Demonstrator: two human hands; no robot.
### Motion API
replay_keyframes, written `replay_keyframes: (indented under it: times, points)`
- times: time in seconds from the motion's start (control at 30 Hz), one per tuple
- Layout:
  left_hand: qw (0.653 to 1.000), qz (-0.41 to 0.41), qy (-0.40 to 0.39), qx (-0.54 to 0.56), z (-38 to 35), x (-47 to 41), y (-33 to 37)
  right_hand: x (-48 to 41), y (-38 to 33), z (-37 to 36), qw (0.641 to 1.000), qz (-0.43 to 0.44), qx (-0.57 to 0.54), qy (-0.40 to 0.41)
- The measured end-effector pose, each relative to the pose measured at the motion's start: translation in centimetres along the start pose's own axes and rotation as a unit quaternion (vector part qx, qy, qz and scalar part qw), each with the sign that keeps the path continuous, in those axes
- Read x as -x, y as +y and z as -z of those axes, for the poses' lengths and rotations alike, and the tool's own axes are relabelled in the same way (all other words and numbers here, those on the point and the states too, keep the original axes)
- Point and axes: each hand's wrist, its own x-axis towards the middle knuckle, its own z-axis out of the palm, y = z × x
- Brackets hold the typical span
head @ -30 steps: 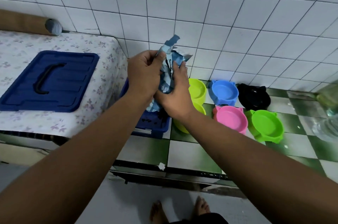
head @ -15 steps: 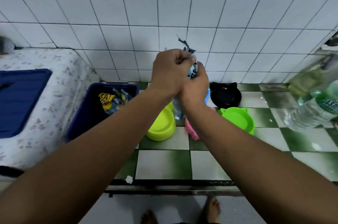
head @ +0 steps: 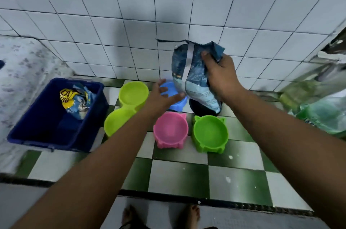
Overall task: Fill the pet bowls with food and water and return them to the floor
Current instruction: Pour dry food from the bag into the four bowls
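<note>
The left hand has released the cat food pouch, fingers spread over the blue bowl; the right hand alone grips the torn-open pouch above the black bowl; pouring seems next.

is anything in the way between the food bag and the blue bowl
Yes. The left hand, fingers spread, lies across the blue bowl in this view, beside the lower end of the food bag. The right hand grips the bag near its torn top. Nothing else visible covers that bowl.
</note>
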Motion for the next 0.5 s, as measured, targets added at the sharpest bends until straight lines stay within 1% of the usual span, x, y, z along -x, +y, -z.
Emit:
replay_keyframes:
  times: [0.13, 0.23, 0.3, 0.43, 0.5]
  points:
    - [0.994, 0.020, -0.096, 0.044, -3.1, -1.7, -1.9, -2.2, -0.8, 2.3, 0.994, -0.015, 0.035, -0.106]
    - [0.980, 0.047, -0.161, 0.110, -5.0, -2.6, -1.9, -3.6, -0.8, 3.2, 0.988, -0.042, 0.058, -0.139]
    - [0.974, 0.054, -0.170, 0.138, -6.2, -2.9, -1.7, -4.6, -0.5, 3.6, 0.985, -0.056, 0.074, -0.146]
    - [0.963, 0.072, -0.163, 0.201, -8.4, -3.5, -2.0, -6.6, 0.3, 4.1, 0.985, -0.073, 0.085, -0.130]
    - [0.955, 0.085, -0.160, 0.234, -9.4, -3.6, -2.0, -7.5, 0.5, 4.2, 0.980, -0.077, 0.121, -0.134]
